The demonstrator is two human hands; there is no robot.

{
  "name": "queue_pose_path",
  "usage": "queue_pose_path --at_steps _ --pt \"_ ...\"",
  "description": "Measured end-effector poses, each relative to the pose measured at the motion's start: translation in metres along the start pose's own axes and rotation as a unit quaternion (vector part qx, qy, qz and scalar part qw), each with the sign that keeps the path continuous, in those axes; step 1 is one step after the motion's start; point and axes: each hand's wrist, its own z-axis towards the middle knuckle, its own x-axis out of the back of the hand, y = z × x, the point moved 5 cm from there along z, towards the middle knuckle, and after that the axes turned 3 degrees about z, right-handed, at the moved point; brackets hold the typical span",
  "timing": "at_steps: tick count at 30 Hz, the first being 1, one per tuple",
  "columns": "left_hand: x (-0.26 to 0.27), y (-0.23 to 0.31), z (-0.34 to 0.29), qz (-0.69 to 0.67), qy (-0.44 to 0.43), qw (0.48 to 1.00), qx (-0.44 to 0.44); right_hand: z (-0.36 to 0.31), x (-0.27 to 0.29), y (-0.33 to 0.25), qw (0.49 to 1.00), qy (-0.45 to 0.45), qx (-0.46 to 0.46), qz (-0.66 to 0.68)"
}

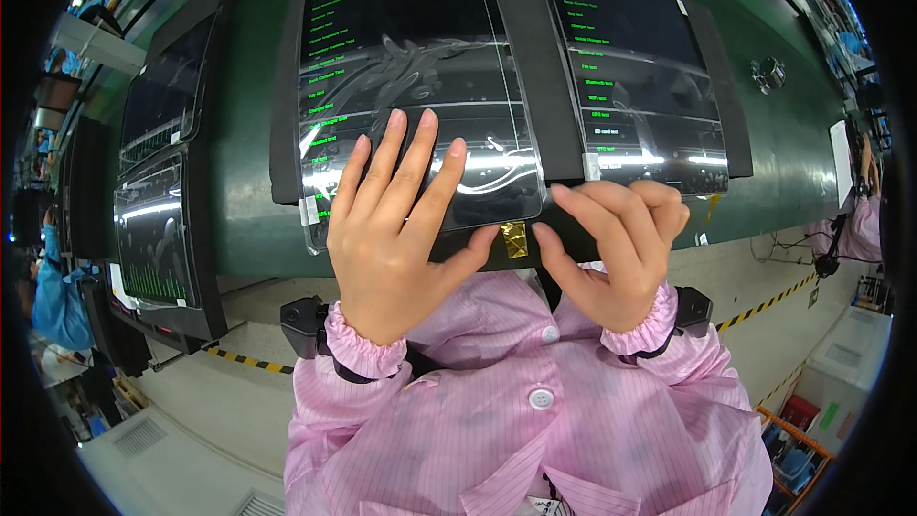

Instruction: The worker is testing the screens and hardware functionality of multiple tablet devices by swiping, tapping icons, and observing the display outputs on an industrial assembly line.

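A large tablet (439, 19) with lines of green text on its dark screen lies under loose clear film. My left hand (387, 239) rests flat on its lower left part, fingers spread, thumb reaching toward the near edge. From that edge a short piece of gold tape (515, 241) sticks out. By the tablet's near right corner is my right hand (616, 239), its fingers bent. A gap shows between its thumb and forefinger, with nothing visible in it. The forefinger tip is close to the corner; whether it touches cannot be made out.
A second film-covered tablet (640, 48) lies to the right on a black pad (735, 124). More tablets (153, 220) stand on a rack at the left. The green bench (764, 153) holds a small metallic object (767, 75) at far right. People work at both sides.
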Motion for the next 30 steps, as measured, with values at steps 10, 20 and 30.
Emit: queue_pose_path --at_steps 10,20,30 --pt "0.0 0.003 0.003 -0.009 0.01 1.0 0.0 0.002 -0.009 0.002 0.997 -0.033 -0.028 0.061" --pt "0.005 0.0 0.024 0.033 -0.088 0.996 -0.003 0.014 0.03 0.053 0.992 0.024 -0.059 0.108" --pt "0.065 -0.045 -0.014 0.066 0.104 0.991 0.057 0.0 0.04 0.067 0.995 0.04 -0.05 0.081"
